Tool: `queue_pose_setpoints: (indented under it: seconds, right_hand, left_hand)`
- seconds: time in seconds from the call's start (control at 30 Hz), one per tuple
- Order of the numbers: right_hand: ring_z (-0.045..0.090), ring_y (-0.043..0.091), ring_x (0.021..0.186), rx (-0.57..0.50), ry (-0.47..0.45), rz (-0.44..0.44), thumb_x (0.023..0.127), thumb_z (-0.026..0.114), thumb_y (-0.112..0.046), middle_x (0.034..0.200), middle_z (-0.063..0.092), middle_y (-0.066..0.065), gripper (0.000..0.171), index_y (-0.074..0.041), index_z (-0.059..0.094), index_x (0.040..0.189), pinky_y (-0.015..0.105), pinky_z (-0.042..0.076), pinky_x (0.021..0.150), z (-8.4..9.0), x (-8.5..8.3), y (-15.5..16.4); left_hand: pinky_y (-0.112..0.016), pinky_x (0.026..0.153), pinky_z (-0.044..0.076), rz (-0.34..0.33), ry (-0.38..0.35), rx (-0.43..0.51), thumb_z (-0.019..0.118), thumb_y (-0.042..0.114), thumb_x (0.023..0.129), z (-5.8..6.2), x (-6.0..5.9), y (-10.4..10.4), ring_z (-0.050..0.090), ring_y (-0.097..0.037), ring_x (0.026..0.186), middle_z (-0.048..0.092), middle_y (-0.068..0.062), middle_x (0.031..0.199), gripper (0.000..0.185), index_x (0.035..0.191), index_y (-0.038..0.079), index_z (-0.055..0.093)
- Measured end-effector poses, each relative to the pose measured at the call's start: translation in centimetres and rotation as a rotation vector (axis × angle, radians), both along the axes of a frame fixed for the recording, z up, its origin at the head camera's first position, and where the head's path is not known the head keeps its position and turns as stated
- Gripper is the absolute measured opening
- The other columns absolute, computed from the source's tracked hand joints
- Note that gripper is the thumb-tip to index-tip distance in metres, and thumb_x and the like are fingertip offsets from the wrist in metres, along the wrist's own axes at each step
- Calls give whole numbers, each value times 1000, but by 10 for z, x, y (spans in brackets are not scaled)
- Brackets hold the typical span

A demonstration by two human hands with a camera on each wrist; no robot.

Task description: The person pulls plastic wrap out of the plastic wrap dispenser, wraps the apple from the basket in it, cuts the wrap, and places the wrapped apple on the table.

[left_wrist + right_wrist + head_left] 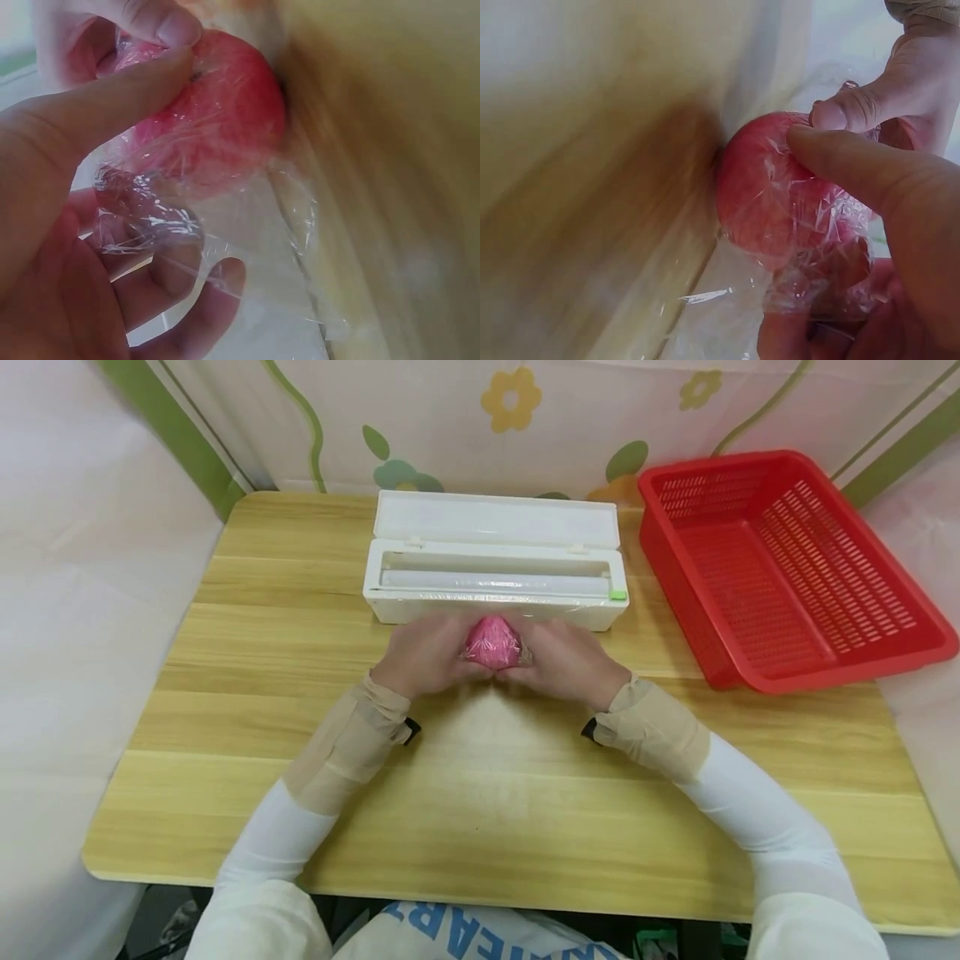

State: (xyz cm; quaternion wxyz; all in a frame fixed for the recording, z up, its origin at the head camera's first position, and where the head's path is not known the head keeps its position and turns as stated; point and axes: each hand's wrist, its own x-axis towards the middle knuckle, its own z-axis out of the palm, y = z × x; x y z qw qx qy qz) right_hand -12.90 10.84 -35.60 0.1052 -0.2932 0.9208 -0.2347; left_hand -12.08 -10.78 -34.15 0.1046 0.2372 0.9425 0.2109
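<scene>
A pinkish-red round fruit (493, 643), which looks like an apple, is held in front of the white cling film dispenser (495, 556), with clear cling film (157, 217) around it. My left hand (431, 656) grips its left side, the thumb pressing on the fruit. From the other side my right hand (566, 660) holds it, and the two thumbs meet on its surface. Loose film bunches by the curled fingers, as the right wrist view shows with the wrinkled film (825, 277). The dispenser's lid stands open, with a film roll (495, 582) inside. Some fingertips are hidden.
A red plastic basket (693, 602) stands at the back right of the wooden table (247, 710). On the dispenser's front right edge sits a small green piece (618, 595). Behind the table hangs a flower-printed curtain (570, 418).
</scene>
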Motion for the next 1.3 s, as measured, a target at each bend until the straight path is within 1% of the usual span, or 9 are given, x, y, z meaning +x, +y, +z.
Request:
queue_pose_setpoints:
  seconds: [0.13,0.4,0.53,0.7,0.77,0.9,0.97,1.17,1.3]
  right_hand:
    - [69,23,124,-18,14,13,87,89,-37,140,69,7,77,-13,54,151,43,58,107,1,-10,1]
    - [61,25,137,-38,-11,22,86,90,-31,148,64,4,79,-18,53,154,45,50,117,0,-35,2]
    - [60,24,137,-53,-40,7,84,92,-27,149,63,3,82,-23,51,155,46,49,117,0,-40,2]
    - [59,25,138,-73,-53,-48,82,93,-27,150,62,3,84,-23,52,155,49,50,116,-3,-37,4]
    - [61,27,135,-76,-46,-87,81,94,-27,147,64,5,80,-22,53,150,50,54,111,-3,-35,5]
    - [67,28,117,-76,-34,-155,80,95,-28,130,70,6,70,-19,55,137,50,60,95,-3,-32,7]
    - [68,27,113,-75,-32,-166,80,95,-29,126,72,6,67,-19,57,135,49,61,93,-3,-33,7]
    - [69,27,115,-101,-35,-186,80,95,-30,130,74,6,68,-20,61,138,48,60,98,-2,-33,9]
    - [69,27,119,-119,-26,-185,80,95,-29,134,73,7,68,-20,63,140,49,58,103,-4,-35,9]
  left_hand:
    - [-44,98,59,15,-17,19,90,33,86,1,-9,3,68,-24,117,72,-5,131,73,149,18,58]
    - [-47,106,55,73,-52,32,90,32,86,-2,-28,8,64,-24,129,68,-4,141,72,150,18,58]
    - [-50,109,53,100,-82,15,91,32,85,-1,-33,11,62,-25,133,67,-4,144,73,149,21,59]
    - [-49,106,55,119,-94,11,92,32,84,-1,-34,13,63,-24,130,68,-3,141,73,148,24,60]
    - [-48,103,55,127,-88,31,92,33,84,-2,-33,14,64,-23,127,69,-3,139,71,147,24,61]
    - [-45,101,57,152,-71,61,91,37,85,-5,-30,17,65,-24,123,70,-4,137,71,148,24,61]
    - [-46,102,57,171,-64,64,90,38,85,-5,-28,18,65,-25,123,69,-5,138,72,148,24,60]
    - [-49,96,60,217,-67,8,90,39,85,-5,-28,21,67,-31,118,69,-12,129,74,143,10,53]
    - [-49,86,62,234,-63,-20,89,41,86,-6,-28,22,70,-33,109,69,-14,123,78,141,8,45]
